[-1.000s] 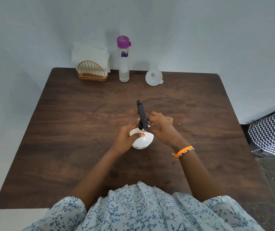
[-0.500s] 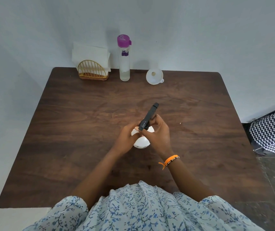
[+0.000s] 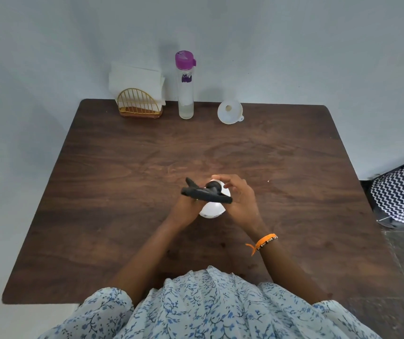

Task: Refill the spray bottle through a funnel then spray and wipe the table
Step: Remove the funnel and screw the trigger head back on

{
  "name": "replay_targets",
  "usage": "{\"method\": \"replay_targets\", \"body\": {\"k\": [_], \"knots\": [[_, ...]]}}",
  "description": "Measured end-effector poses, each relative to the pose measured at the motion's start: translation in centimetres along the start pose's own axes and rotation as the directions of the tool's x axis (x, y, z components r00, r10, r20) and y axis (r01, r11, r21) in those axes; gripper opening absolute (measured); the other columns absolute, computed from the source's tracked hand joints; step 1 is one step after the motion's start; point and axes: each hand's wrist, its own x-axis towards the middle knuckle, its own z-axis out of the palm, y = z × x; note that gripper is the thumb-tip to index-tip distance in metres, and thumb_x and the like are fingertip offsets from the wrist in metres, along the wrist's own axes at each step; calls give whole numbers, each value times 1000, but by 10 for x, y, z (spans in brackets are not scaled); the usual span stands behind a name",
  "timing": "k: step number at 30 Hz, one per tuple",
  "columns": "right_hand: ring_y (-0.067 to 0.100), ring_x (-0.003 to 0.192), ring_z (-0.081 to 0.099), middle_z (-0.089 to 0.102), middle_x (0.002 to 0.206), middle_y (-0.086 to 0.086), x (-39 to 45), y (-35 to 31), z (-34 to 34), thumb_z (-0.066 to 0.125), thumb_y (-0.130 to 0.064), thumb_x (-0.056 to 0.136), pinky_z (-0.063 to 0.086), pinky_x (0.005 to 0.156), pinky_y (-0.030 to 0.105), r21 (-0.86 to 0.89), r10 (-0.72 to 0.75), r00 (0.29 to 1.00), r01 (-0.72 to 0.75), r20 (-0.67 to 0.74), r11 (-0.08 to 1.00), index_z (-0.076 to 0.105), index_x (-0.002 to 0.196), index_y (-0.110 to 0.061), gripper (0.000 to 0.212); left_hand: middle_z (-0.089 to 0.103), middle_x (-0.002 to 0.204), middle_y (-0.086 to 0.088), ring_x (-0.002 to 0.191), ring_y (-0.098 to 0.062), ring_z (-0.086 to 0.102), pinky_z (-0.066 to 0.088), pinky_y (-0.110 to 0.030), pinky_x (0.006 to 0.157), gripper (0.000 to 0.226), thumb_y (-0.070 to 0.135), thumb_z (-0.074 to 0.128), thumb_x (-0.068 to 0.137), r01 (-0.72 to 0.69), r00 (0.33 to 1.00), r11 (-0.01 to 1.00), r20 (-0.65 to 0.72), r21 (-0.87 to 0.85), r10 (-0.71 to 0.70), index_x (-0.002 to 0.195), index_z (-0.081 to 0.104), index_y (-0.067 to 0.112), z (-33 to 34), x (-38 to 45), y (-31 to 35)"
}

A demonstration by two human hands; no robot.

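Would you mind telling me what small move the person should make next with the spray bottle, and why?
Probably keep twisting the black spray head until it lifts off. It sits on the white spray bottle, which the left hand grips while the right hand holds the collar; the funnel waits unused by the wall.

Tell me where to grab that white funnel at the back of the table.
Pinch the funnel by its wide rim from above, probably at the near edge. It lies mouth-up with open table in front, and the small tab on its right also offers the fingers a hold.
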Motion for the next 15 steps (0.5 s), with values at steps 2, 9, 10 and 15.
{"method": "replay_targets", "body": {"k": [2,9,10,15], "knots": [[19,105,52,59,116,-15,-1,-3,-4,61,-14,72,41,87,28,-6,-24,999,24,25,1000,56,115,-29,46,54,123,-17,105,-24,51,34,-11,63,37,11,53,93,43,999,999,18,-25,-42,125,47,-5,-2,-5,4],[11,110,49,53,120,-16,4,-22,-4,75,-1,68,42,90,31,-12,-288,956,289,51,957,56,114,-23,54,50,80,-1,71,1,54,40,-18,74,19,-4,46,90,-28,1000,1000,2,5,28,80,48,11,-3,1,-2],[14,104,52,58,111,-13,5,-21,-3,77,-4,69,44,85,30,-12,-288,957,289,39,957,61,106,-22,44,54,88,-4,80,-4,56,43,-21,78,10,-4,48,90,-52,999,999,7,-10,52,88,53,5,-3,1,-5],[18,91,58,59,95,-12,19,-21,-6,76,-14,72,45,79,23,66,-131,991,129,22,989,66,92,-20,23,67,105,3,95,-6,60,45,-11,76,35,28,60,77,-191,982,981,7,-27,191,108,64,12,-6,3,-3]]}}
